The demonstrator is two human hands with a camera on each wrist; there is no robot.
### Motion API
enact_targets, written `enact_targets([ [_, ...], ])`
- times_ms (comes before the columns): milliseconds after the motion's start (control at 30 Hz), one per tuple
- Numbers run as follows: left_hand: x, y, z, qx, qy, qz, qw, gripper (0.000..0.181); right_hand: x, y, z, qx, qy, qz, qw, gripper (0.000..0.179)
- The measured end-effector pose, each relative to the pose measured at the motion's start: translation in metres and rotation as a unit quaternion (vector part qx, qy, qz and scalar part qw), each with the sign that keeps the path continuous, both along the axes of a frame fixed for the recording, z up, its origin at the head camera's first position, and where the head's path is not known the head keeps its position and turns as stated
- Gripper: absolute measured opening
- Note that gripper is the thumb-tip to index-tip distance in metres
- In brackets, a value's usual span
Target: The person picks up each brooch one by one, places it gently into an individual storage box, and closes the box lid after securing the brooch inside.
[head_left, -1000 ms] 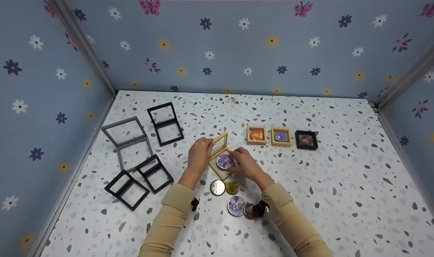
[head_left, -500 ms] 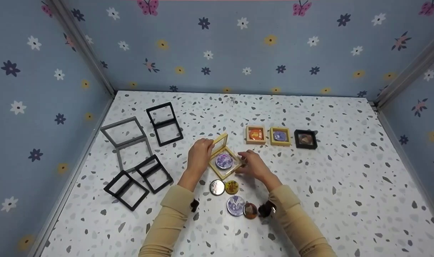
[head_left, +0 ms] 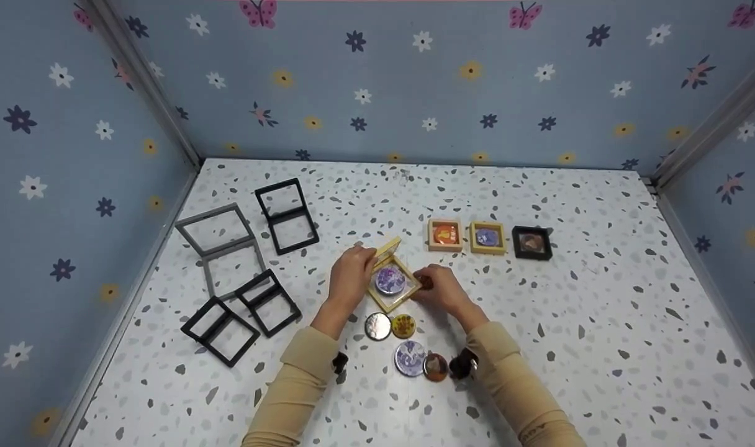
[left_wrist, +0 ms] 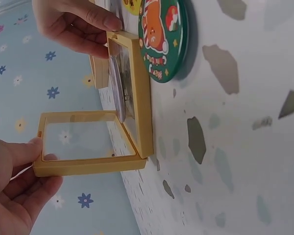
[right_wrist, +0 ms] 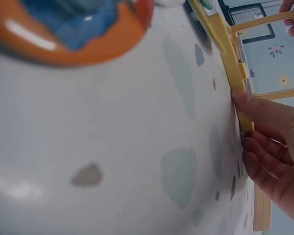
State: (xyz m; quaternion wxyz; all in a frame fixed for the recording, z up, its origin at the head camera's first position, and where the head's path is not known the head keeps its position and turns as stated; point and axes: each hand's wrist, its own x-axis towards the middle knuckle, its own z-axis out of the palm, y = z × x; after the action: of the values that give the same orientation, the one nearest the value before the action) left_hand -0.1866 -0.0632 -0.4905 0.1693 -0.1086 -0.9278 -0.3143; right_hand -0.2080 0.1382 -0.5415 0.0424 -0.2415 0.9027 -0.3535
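Observation:
A yellow hinged display frame (head_left: 405,300) stands partly open on the table, with a round purple badge (head_left: 390,280) lying in its base. My left hand (head_left: 350,276) pinches the edge of its raised lid (left_wrist: 88,167) between thumb and fingers, as the left wrist view shows. At the base's right corner is my right hand (head_left: 443,290); in the right wrist view its thumb (right_wrist: 264,110) presses the outer side while the other fingers curl at the corner. Just in front of the frame lie a round badge with a shiny face (head_left: 378,326) and a yellow one (head_left: 404,325).
Nearer me lie a purple badge (head_left: 410,358) and a brown one (head_left: 435,367). Closed frames in peach (head_left: 445,247), yellow (head_left: 488,249) and black (head_left: 532,253) stand at the back right. To the left are opened black frames (head_left: 287,215) and a grey one (head_left: 215,214).
My right hand has left the purple badge and moved right to the base's corner. The lid in my left hand has tipped lower toward the base.

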Motion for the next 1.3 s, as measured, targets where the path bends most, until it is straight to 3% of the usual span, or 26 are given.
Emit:
enact_targets([
  [567,0.013,0.012,-0.003,-0.007,-0.033,-0.021,0.9992,0.018,0.001,0.001,-0.006,-0.010,0.006,-0.023,0.9997,0.027],
  [900,0.019,0.020,-0.003,-0.013,-0.088,-0.036,0.9954,0.020,0.002,0.001,-0.006,-0.005,-0.012,-0.039,0.9992,0.028],
  [1200,0.023,0.025,-0.012,-0.041,-0.054,-0.061,0.9958,0.015,0.002,0.001,-0.006,-0.021,-0.021,-0.049,0.9984,0.029],
  [1300,0.025,0.027,-0.014,-0.050,-0.063,-0.066,0.9945,0.018,0.002,0.001,-0.007,-0.021,-0.010,-0.047,0.9986,0.027],
])
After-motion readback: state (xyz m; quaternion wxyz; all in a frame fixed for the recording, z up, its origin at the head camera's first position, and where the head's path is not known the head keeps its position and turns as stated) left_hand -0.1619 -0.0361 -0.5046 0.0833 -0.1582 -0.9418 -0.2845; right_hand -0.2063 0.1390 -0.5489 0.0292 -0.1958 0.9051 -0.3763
